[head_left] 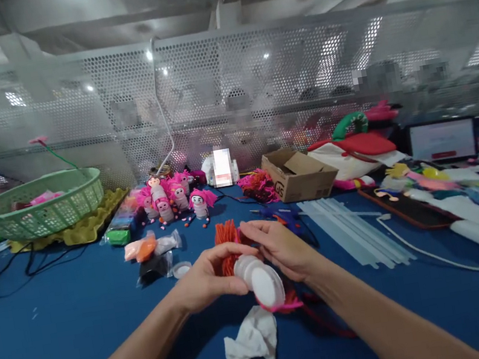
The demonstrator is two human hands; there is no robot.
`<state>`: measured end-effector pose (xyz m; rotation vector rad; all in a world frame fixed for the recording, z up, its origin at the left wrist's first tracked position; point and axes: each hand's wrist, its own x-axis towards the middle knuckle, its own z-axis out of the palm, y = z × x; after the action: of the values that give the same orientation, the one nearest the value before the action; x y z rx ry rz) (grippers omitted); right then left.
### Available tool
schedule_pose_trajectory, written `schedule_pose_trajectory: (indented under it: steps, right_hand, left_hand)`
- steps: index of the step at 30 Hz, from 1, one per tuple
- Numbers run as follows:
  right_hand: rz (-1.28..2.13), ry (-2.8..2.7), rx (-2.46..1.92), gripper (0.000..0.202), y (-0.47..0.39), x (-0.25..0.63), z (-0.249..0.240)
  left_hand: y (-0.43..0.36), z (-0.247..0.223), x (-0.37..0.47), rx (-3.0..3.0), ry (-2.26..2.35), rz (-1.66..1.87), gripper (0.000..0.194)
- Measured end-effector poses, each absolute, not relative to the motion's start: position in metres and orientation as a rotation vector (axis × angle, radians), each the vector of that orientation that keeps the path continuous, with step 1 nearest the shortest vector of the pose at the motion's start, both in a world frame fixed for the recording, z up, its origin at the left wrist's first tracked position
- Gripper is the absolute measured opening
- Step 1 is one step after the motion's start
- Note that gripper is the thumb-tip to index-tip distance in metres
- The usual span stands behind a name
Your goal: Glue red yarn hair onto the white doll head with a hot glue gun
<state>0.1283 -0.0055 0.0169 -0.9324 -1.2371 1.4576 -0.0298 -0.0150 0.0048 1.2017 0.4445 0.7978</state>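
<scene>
Between my hands is a doll [267, 285] with a body of white round pots and orange-red yarn hair [225, 232]. It lies tilted, its white round base toward me. My left hand [205, 278] grips the pots from the left, thumb below and fingers over the top. On the other side, my right hand [285, 248] is closed at the yarn and the pots; its fingertips are partly hidden. Pink and red strands hang under the base. Just below the doll, a crumpled white tissue [253, 339] rests on the blue table [102, 349].
Several pink-haired dolls [163, 201] stand at the back, near bagged clay [147, 247] and a white lid [182, 269]. A green basket [37, 207] is at left. Right of me are a blue glue gun [289, 217], glue sticks [353, 231], a cardboard box [301, 175] and a white cable [436, 257].
</scene>
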Motion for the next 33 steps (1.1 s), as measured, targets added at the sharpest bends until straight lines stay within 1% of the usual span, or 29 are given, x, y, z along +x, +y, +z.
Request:
schedule_pose_trajectory:
  steps: [5,8,11,14,19,23,27,33]
  right_hand:
    - [1.204,-1.278,-1.040,0.030,-0.007,0.134,0.016]
    - [1.263,-1.369,-1.033,0.025,-0.009,0.133,0.017]
    - [1.280,-1.333,-1.020,0.019,-0.011,0.130,0.017]
    - [1.285,-1.248,-1.027,0.019,-0.011,0.128,0.015]
    - [1.370,-0.920,-0.916,0.024,-0.001,0.137,0.020]
    - [1.174,-0.796,-0.822,0.025,0.004,0.154,0.035]
    - [1.016,-0.952,-0.819,0.025,-0.004,0.156,0.041]
    - [1.017,-1.259,-0.863,0.021,-0.014,0.146,0.030]
  left_hand:
    - [-0.013,0.003,-0.029,1.237,0.487,0.785,0.042]
    - [-0.014,0.002,-0.028,1.272,0.503,0.751,0.040]
    - [-0.015,0.002,-0.028,1.303,0.519,0.710,0.040]
    - [-0.016,0.003,-0.026,1.304,0.522,0.709,0.040]
    - [-0.012,0.002,-0.025,1.083,0.513,0.861,0.043]
    - [-0.007,0.000,-0.025,0.888,0.521,1.022,0.039]
    - [-0.005,-0.002,-0.024,0.825,0.483,1.074,0.032]
    - [-0.005,0.000,-0.024,0.826,0.483,1.118,0.034]
